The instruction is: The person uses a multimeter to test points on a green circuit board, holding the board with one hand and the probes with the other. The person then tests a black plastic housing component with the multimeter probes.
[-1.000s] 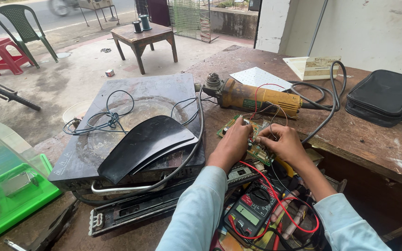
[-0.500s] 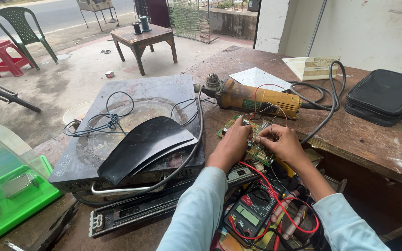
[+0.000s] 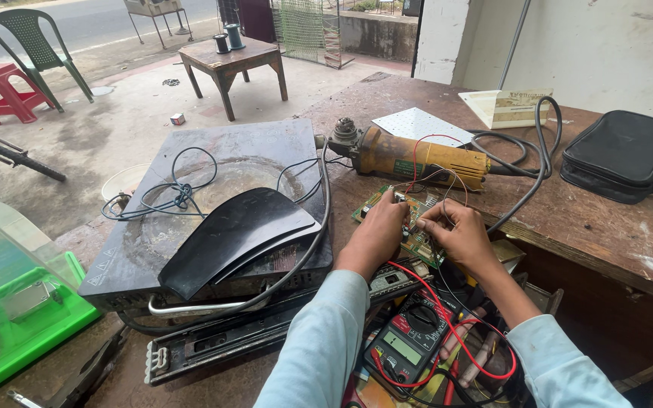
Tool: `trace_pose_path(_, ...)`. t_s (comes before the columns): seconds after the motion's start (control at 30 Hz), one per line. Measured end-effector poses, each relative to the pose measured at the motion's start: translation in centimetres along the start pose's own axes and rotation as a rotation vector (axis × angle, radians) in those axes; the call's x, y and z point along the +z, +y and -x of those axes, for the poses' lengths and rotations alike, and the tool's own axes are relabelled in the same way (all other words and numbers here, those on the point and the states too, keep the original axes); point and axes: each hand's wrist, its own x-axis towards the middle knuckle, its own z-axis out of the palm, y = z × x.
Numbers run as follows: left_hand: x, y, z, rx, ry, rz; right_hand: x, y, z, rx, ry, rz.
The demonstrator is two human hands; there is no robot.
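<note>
A green circuit board (image 3: 417, 243) lies on the wooden workbench (image 3: 568, 219), mostly covered by my hands. My left hand (image 3: 376, 234) presses on its left part, fingers closed around a probe tip near the board's top edge. My right hand (image 3: 455, 236) pinches another probe against the board, with thin red and black wires running from it. A digital multimeter (image 3: 406, 344) with red leads sits below, between my forearms. What exactly each fingertip touches is hidden.
A yellow angle grinder (image 3: 410, 157) with a black cable lies just behind the board. A dark induction cooktop (image 3: 213, 204) with a curved black cover and loose wires sits left. A black pouch (image 3: 621, 155) rests far right, a green-based clear container (image 3: 9, 302) far left.
Both hands stay on the circuit board with only slight finger shifts. Nothing else has moved.
</note>
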Motion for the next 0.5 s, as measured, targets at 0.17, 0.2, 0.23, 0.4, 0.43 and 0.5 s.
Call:
trace_pose_path(0.17, -0.13, 0.22, 0.08, -0.015, 0.004, 0.015, 0.10, 0.09, 0.03, 0.049, 0.006, -0.026)
trace_pose_path(0.2, -0.12, 0.19, 0.07, -0.013, 0.004, 0.015, 0.12, 0.12, 0.02, 0.040, 0.012, -0.019)
trace_pose_path(0.23, -0.10, 0.17, 0.03, -0.010, 0.003, 0.015, 0.10, 0.13, 0.00, 0.032, 0.017, -0.012)
trace_pose_path(0.4, 0.19, -0.17, 0.03, 0.025, 0.007, 0.014, -0.05, 0.22, -0.07, -0.032, 0.010, 0.018)
trace_pose_path(0.43, 0.23, -0.25, 0.04, 0.036, 0.013, 0.013, -0.15, 0.24, -0.12, -0.032, -0.003, 0.008)
trace_pose_path(0.5, 0.33, -0.30, 0.03, 0.038, 0.017, 0.012, -0.44, 0.28, -0.24, -0.014, -0.029, 0.003)
